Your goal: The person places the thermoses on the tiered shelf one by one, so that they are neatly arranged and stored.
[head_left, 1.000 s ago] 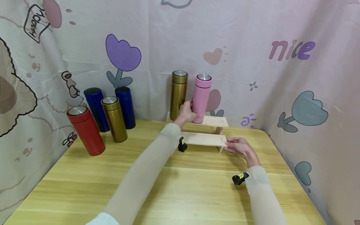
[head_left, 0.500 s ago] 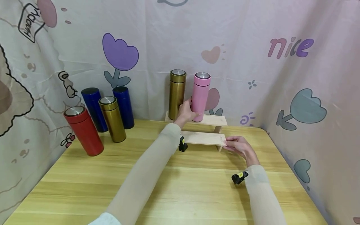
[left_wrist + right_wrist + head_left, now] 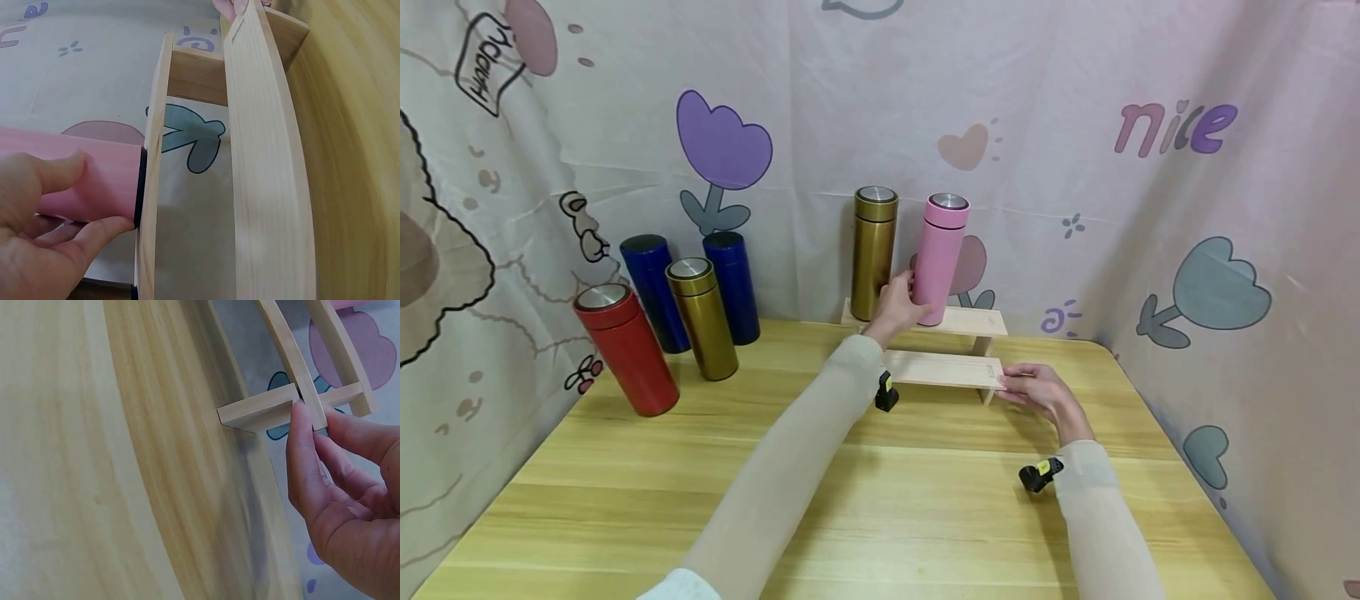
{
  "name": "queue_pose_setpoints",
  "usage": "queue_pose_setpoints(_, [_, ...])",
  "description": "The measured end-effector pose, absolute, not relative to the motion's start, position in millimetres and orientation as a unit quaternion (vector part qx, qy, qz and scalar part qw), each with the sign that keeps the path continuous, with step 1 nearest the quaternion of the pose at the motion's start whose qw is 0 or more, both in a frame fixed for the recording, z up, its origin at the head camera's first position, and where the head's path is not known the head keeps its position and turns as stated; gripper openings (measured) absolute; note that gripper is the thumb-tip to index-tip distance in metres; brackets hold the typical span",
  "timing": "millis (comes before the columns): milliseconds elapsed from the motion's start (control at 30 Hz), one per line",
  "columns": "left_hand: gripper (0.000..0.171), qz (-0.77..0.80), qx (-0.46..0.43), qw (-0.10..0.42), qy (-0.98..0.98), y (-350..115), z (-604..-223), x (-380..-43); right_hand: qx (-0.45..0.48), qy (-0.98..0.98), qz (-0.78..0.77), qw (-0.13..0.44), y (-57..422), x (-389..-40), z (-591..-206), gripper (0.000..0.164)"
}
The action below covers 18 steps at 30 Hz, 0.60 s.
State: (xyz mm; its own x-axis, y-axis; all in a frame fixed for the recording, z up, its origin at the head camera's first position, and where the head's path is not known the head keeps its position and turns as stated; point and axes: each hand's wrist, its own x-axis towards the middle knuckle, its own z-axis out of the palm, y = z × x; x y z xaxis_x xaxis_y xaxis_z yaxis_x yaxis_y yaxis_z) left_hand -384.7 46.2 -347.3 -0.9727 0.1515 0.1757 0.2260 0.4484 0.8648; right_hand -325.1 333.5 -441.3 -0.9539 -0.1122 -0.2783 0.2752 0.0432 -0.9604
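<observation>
My left hand (image 3: 897,307) grips a pink thermos bottle (image 3: 942,250) near its base, thumb on one side and fingers on the other. The bottle leans slightly right, its dark bottom rim right at the upper tier of a small two-tier wooden shelf (image 3: 943,368). In the left wrist view, the pink bottle (image 3: 106,175) lies sideways across the picture against the upper board (image 3: 156,156). A gold thermos bottle (image 3: 874,250) stands just left of it on the same tier. My right hand (image 3: 1041,392) pinches the right end of the lower board (image 3: 306,381).
On the table's (image 3: 895,517) left side stand a red bottle (image 3: 634,354), another gold bottle (image 3: 706,321) and two blue bottles (image 3: 651,287). A patterned cloth (image 3: 1037,75) hangs behind the table and along both sides.
The pink bottle has shifted slightly right, away from the gold bottle beside it, with its top tilting right. My right hand keeps its hold on the lower board.
</observation>
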Motion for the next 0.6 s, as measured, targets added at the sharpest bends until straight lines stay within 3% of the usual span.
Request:
queue_pose_setpoints(433, [0.074, -0.515, -0.119, -0.014, -0.849, 36, -347, -379, 0.055, 0.708, -0.69, 0.14, 335, -327, -442, 0.049])
queue_pose_setpoints(600, [0.065, -0.498, -0.126, -0.015, -0.858, 31, -345, -375, 0.051, 0.704, -0.694, 0.143, 335, -327, -443, 0.049])
